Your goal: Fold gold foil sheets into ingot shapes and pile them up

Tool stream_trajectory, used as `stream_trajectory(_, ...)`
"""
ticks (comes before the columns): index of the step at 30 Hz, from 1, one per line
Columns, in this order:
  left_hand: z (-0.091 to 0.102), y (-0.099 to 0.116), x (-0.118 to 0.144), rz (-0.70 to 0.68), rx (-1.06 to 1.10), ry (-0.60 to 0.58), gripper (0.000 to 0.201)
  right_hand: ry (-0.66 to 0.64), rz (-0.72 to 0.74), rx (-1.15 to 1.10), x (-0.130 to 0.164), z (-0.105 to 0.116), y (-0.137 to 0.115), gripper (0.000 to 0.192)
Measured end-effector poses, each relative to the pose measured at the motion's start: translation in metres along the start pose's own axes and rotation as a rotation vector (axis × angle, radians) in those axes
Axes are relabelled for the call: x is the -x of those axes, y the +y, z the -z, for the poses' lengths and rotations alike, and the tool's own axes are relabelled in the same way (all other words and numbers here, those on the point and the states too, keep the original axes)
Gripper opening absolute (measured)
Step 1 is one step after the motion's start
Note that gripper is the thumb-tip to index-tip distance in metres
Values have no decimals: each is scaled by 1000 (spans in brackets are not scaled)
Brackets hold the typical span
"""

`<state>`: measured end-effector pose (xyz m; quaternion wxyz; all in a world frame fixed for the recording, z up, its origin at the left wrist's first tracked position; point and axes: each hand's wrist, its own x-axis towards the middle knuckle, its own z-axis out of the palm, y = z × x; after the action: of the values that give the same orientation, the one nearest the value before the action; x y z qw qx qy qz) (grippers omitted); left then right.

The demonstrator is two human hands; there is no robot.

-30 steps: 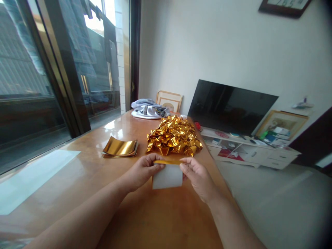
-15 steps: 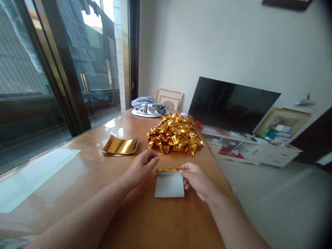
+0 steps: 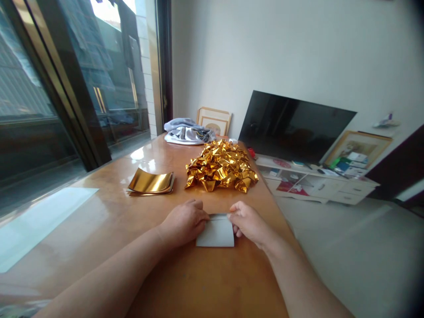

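A sheet of gold foil paper (image 3: 216, 234) lies pale side up on the wooden table, with a crease across its far part. My left hand (image 3: 185, 222) grips the sheet's far left corner with bent fingers. At the far right corner, my right hand (image 3: 247, 223) pinches the edge between thumb and fingers. Beyond the hands rises a heap of folded gold foil pieces (image 3: 221, 168). To the left, a stack of flat gold foil sheets (image 3: 151, 182) curls up at its edges. The sheet's far corners are partly hidden by my fingers.
The wooden table (image 3: 109, 229) runs away from me beside a glass sliding door (image 3: 62, 88). A pale sheet (image 3: 46, 221) lies along its left edge. Folded clothes (image 3: 187, 131) sit at the far end. A television (image 3: 294, 128) and a white cabinet (image 3: 318, 185) stand beyond, to the right.
My left hand has come right and down onto the sheet's left corner. The gold strip along the far edge no longer shows. My right hand keeps its hold; the view has shifted slightly.
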<state>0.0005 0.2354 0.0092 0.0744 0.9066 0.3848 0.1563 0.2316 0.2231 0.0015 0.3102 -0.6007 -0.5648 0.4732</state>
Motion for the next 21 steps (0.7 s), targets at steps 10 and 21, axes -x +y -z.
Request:
stream_trajectory(10, 4, 2, -2, -86, 44, -23, 25, -22, 182, 431, 0, 33, 23, 12)
stream_trajectory(21, 4, 1, 0, -22, 27, -31, 20, -119, 216, 521, 15, 32, 12, 21)
